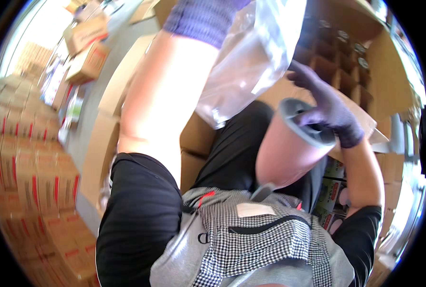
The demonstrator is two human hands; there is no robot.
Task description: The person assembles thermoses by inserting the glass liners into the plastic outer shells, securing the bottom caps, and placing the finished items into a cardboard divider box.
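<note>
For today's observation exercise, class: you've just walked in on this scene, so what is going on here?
A person in purple gloves is working over cardboard boxes. The right hand grips the grey rim of a pink tumbler, holding it tilted above their lap. The left hand, raised high, holds a clear plastic bag that hangs beside the tumbler. Behind stands an open divided carton with items in its cells. Stacked boxes fill the left side.

Purple knit gloves [330, 112], short black sleeves [139, 210], grey-and-checked apron [251, 239], black trousers
</note>
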